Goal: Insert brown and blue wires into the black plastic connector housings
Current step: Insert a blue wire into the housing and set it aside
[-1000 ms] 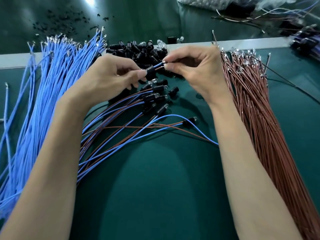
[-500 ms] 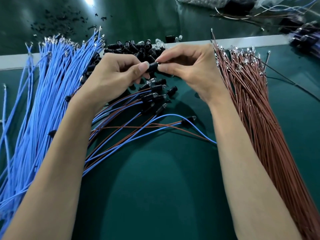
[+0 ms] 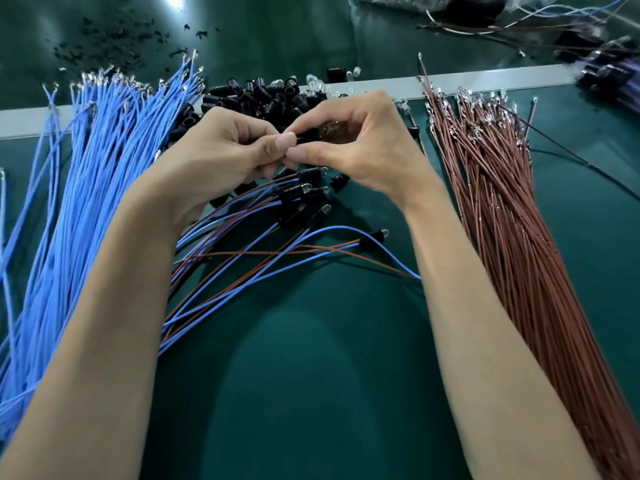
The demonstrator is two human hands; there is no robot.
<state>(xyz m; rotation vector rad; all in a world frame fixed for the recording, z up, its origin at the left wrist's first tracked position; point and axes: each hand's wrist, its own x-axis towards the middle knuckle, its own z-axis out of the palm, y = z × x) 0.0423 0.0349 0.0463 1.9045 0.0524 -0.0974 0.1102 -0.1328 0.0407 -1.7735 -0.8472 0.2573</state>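
Note:
My left hand (image 3: 221,150) and my right hand (image 3: 363,147) meet fingertip to fingertip above the green mat. Between them sits a black connector housing (image 3: 307,136), mostly hidden; my left thumb and fingers pinch it. My right hand pinches a blue and brown wire pair (image 3: 398,265) right at the housing; the pair trails out under my right forearm. Loose blue wires (image 3: 104,174) fan out on the left. Loose brown wires (image 3: 502,220) lie on the right. A pile of black housings (image 3: 263,95) sits behind my hands.
Finished assemblies (image 3: 301,199) with blue and brown wires lie just below my hands. A pale strip (image 3: 485,77) crosses the bench behind the piles. Black debris (image 3: 104,46) and other cables (image 3: 519,26) lie beyond it. Green mat (image 3: 311,375) shows between my forearms.
The blue wire tip seen between my hands has gone into the housing. My fingertips have closed together until they touch, and the housing is now nearly covered.

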